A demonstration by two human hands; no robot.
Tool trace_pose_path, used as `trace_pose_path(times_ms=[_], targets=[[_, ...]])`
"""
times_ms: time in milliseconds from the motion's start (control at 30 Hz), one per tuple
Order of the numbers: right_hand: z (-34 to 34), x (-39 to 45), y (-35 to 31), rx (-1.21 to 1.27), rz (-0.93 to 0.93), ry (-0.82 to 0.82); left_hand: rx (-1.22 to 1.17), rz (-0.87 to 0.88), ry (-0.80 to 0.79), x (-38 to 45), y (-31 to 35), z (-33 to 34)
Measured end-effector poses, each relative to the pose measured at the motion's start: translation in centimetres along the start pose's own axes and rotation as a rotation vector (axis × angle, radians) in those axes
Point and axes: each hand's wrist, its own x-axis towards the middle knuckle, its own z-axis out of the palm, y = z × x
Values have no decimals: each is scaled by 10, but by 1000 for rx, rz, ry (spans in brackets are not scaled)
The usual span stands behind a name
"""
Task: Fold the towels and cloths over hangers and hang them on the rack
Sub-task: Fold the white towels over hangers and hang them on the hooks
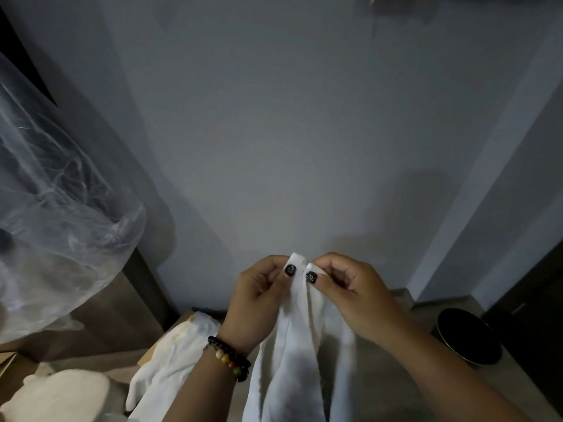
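White cloth [300, 345] top edge pinched between left hand [262, 292], right hand [350, 295]

Open room is left above and beyond the hands, up to the bare wall [304, 132]. The left is blocked by a plastic sheet [61, 193] and a cabinet [134, 300]. On the right, passage is narrowed by a bin [469, 336] and a dark door [536, 315].

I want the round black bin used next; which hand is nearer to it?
Right. The right hand pinches the white cloth just left of the black bin; the left hand, also pinching the cloth, is farther away.
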Motion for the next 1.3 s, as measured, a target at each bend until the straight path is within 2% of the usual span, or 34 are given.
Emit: trace_pose_path(times_ms=[133, 333, 500, 733, 967, 1067, 1200, 1300], targets=[[4, -2, -6, 88, 34, 80, 23, 9, -33, -1, -1, 3], [-1, -3, -11, 28, 87, 204, 131, 88, -81, 1, -1, 7], [-5, -5, -10, -13, 115, 160, 296, 202, -107, -1, 2, 9], [-8, -5, -9, -60, 142, 103, 332, 245, -106, -3, 0, 11], [-10, 3, -29, -292, 14, 196, 117, 252, 71, -7, 0, 18], [-12, 14, -35, -361, -47, 184, 197, 319, 120, -11, 0, 22], [-8, 26, -42, -377, -61, 146, 384, 354, 298, -10, -11, 23], [-6, 31, -43, -357, -47, 173, 494, 379, 366, -8, -19, 23]])
